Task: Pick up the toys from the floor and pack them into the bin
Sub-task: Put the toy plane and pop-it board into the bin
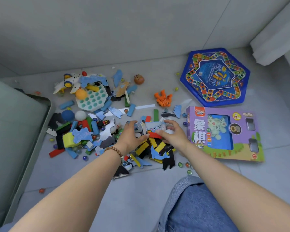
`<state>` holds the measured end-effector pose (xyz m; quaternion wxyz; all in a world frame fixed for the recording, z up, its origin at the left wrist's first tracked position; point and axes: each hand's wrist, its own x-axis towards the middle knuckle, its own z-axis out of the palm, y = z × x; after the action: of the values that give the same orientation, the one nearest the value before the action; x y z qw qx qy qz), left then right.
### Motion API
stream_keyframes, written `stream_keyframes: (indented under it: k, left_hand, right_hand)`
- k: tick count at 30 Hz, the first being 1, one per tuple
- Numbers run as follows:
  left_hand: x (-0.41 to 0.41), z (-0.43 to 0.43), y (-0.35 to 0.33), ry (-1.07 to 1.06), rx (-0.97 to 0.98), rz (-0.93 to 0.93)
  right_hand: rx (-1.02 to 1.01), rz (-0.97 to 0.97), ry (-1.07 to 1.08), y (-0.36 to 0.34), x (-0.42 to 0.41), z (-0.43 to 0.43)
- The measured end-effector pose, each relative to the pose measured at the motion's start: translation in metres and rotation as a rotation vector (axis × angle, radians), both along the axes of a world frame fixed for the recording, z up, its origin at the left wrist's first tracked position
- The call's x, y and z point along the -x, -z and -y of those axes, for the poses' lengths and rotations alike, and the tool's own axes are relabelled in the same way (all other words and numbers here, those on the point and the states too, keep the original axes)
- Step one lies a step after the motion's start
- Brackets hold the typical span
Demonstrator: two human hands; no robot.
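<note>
A heap of small toys [151, 144] lies on the grey floor: coloured wooden blocks, blue foam puzzle shapes, balls and marbles. My left hand [131, 134] and my right hand [171, 133] press in from either side of the heap, fingers curled round a cluster of blocks and puzzle pieces between them. A white ball [168, 131] sits under my right fingers. The grey-green bin [45, 124] stands at the left edge, only its rim and wall showing. More toys [84, 124] are piled beside it.
A purple chess box [224, 133] lies right of my hands, a blue hexagonal game board [214, 77] behind it. An orange robot toy [163, 97], a brown ball [139, 79] and a toy plane [69, 82] sit farther back. Loose marbles [184, 164] dot the floor. My jeans-clad knee [196, 206] is at the bottom.
</note>
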<state>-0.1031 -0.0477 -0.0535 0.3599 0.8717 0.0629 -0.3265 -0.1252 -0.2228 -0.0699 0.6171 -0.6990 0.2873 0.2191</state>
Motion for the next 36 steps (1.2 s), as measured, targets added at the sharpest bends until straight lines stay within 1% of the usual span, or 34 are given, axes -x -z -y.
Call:
stream_keyframes:
  k: [3,7,9,13,15,18,23,28,33,36]
  left_hand:
    - [-0.009,0.0,0.008,-0.086,0.076,-0.103]
    - [-0.015,-0.001,0.018,-0.238,0.224,-0.194]
    - [-0.016,0.001,0.02,-0.279,0.265,-0.194]
    - [-0.014,0.0,0.026,-0.31,0.306,-0.12]
    - [-0.013,0.0,0.025,-0.34,0.346,-0.114]
    - [-0.015,0.001,0.024,-0.411,0.394,-0.167]
    - [-0.018,-0.002,0.025,-0.417,0.401,-0.153]
    - [-0.016,-0.002,0.021,-0.468,0.498,-0.169]
    - [-0.024,-0.003,0.001,-0.509,0.551,-0.175]
    - [-0.034,-0.01,-0.026,-0.521,0.592,-0.15]
  right_hand:
    - [-0.057,0.035,0.022,0.003,-0.003,-0.005]
    - [-0.077,0.075,0.037,0.009,-0.006,-0.006]
    - [-0.086,0.096,0.039,0.011,-0.006,-0.004]
    - [-0.069,0.113,0.019,0.015,-0.008,-0.003]
    - [-0.067,0.114,0.029,0.016,-0.011,-0.005]
    - [-0.115,0.102,0.074,0.019,-0.013,-0.007]
    - [-0.175,0.073,0.138,0.021,-0.013,-0.011]
    - [-0.294,0.037,0.213,0.014,-0.015,-0.012]
    - [-0.248,0.06,0.208,-0.006,-0.025,-0.018]
    - [-0.212,0.118,0.173,-0.036,-0.035,-0.023]
